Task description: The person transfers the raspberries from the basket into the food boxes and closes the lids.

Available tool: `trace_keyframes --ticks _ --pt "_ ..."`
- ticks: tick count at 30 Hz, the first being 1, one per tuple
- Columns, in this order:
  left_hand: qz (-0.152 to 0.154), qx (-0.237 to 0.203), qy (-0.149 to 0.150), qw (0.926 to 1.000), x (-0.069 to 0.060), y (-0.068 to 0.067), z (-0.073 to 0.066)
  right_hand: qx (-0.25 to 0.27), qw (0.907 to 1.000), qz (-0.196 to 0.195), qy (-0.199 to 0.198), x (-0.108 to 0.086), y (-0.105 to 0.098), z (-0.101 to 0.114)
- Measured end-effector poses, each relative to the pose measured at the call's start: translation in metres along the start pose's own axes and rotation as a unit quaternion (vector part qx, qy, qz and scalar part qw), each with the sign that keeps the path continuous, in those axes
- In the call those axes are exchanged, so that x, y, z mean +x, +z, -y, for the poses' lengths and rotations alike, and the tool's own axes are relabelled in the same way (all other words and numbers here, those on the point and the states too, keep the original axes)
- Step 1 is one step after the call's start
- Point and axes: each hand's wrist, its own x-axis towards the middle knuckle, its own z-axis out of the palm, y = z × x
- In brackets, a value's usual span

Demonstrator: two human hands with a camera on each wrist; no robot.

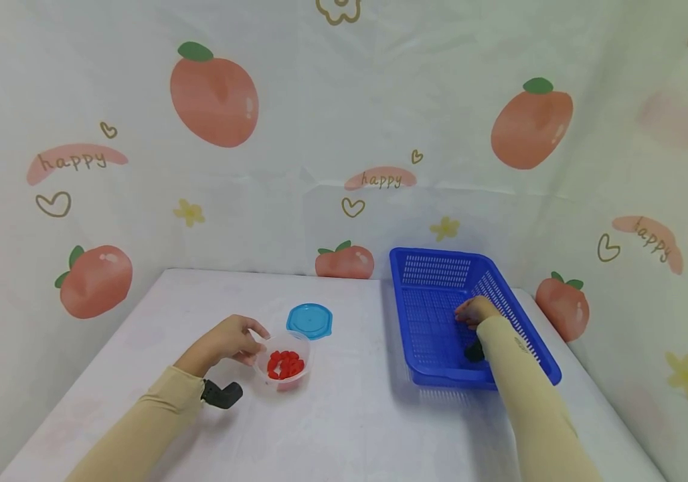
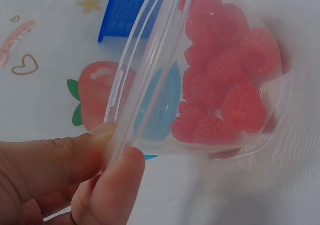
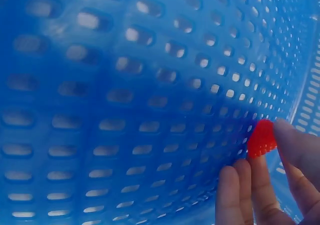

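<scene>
My left hand (image 1: 231, 343) pinches the rim of a clear plastic tub (image 1: 299, 343) between thumb and fingers. Several red raspberries (image 2: 227, 70) lie at the bottom of the tub, which stands on the table. Inside the blue perforated basket (image 1: 405, 328), my right hand (image 1: 475, 312) is lowered toward the floor. Seen from the right wrist, a single raspberry (image 3: 262, 139) is pinched between its thumb and fingers, near the basket's slotted surface. In the head view that raspberry is mostly hidden by the hand.
A light blue lid (image 1: 310, 320) lies on the table just behind the tub. The white table (image 1: 344, 415) meets a fruit-printed cloth (image 1: 296, 221) at the back. Dark wrist-camera mounts (image 1: 222, 395) stick out from the sleeves.
</scene>
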Motion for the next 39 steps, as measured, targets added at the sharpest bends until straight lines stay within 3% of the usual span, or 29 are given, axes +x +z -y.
trace_keyframes --ticks 5,9,11,16,18,27,33,39 --pt "0.003 -0.002 -0.001 1.0 0.001 0.001 0.001 0.01 0.9999 0.012 -0.001 -0.007 0.0 0.004" --pt "0.003 -0.003 0.0 1.0 0.001 0.001 0.002 0.079 0.9966 0.025 -0.001 -0.017 -0.002 0.012" --pt "0.003 -0.003 0.001 1.0 0.001 0.001 0.002 0.131 0.9904 0.041 -0.008 -0.02 -0.006 0.016" --pt "0.005 -0.006 0.001 1.0 0.0 0.001 0.002 0.28 0.9551 0.092 -0.032 -0.024 -0.019 0.02" --pt "0.006 -0.008 0.001 0.9999 0.0 0.001 0.002 0.316 0.9429 0.095 -0.044 -0.027 -0.023 0.023" --pt "0.005 -0.006 0.005 1.0 -0.002 -0.001 0.002 0.409 0.8975 0.082 -0.144 -0.054 -0.028 0.048" --pt "0.003 -0.007 0.006 1.0 -0.002 -0.001 0.001 0.386 0.8968 0.075 -0.203 -0.077 -0.02 0.066" --pt "0.003 -0.01 0.006 0.9999 0.0 0.0 0.003 0.344 0.9119 0.051 -0.218 -0.099 -0.003 0.087"
